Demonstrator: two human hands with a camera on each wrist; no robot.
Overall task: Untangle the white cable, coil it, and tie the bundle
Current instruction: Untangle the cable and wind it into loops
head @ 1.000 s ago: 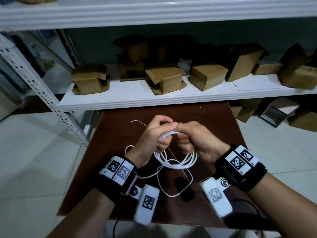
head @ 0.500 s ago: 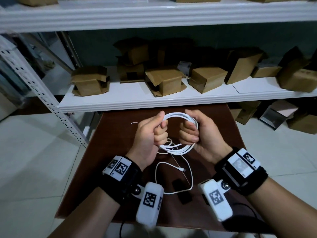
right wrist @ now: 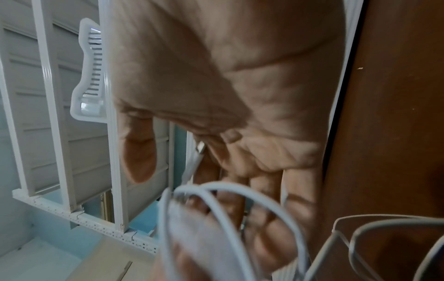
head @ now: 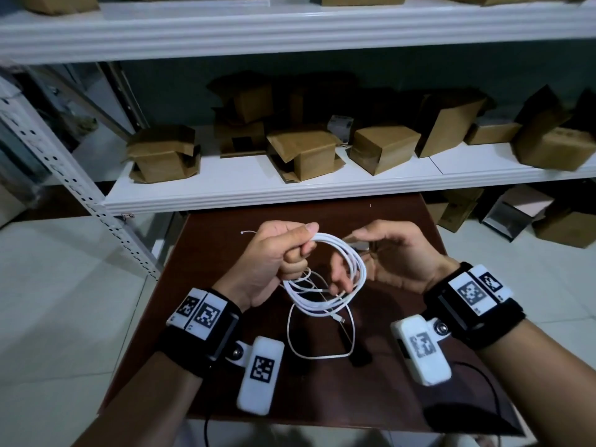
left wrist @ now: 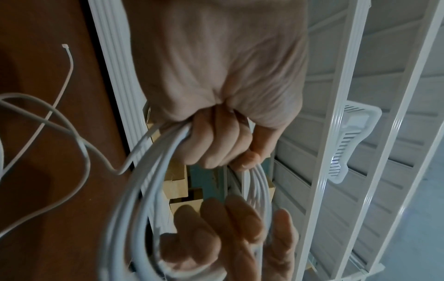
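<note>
The white cable (head: 362, 274) hangs as a coil of several loops from my left hand (head: 277, 253), which grips its top between thumb and curled fingers (left wrist: 216, 140). In the left wrist view the strands (left wrist: 168, 150) fan out below that fist. My right hand (head: 393, 256) is loosely spread, its fingers reaching through the coil (right wrist: 228, 185). A metal-tipped cable end (right wrist: 200, 148) lies against those fingers. One loose loop (head: 322, 356) droops onto the brown table (head: 225, 366), and a plug (head: 340, 319) hangs above it. A thin white tie (head: 242, 232) pokes out left of my left hand.
A small black object (head: 359, 359) lies on the table under the loose loop. Behind the table runs a white shelf (head: 290, 195) carrying several cardboard boxes (head: 303, 153). A perforated white upright (head: 64, 175) slants at the left. More boxes (head: 564, 227) sit on the floor at the right.
A second ago both hands pinched the cable together. My right hand has since released the coil's right side and spread out. The coil has widened, hanging from my left hand.
</note>
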